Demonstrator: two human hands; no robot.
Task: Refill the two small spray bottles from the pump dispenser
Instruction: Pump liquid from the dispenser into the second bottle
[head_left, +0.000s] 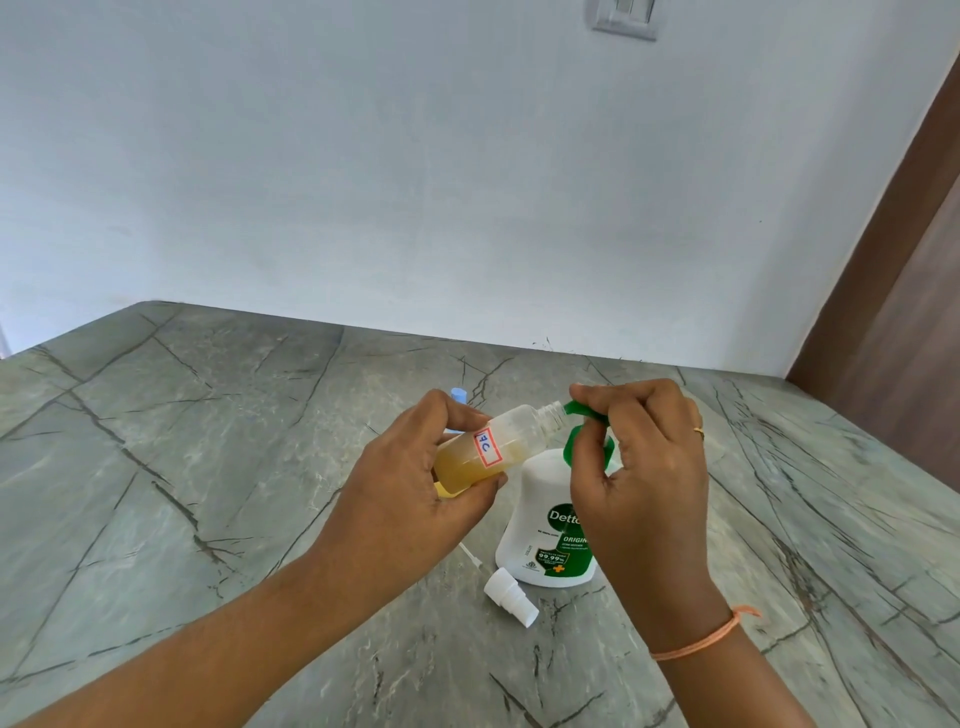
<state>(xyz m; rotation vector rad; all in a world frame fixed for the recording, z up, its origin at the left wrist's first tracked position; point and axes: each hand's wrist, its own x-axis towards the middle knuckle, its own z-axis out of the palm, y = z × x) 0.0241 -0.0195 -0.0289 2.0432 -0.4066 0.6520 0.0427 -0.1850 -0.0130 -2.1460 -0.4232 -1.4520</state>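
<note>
bottle (519, 434) mouth at spout (583, 410), countertop (208, 415) middle

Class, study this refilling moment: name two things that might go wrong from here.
The tilted spray bottle barely meets the green nozzle at its narrow neck; soap may miss and run onto the table.
The white spray cap lies loose beside the dispenser, where it is easily knocked away.
</note>
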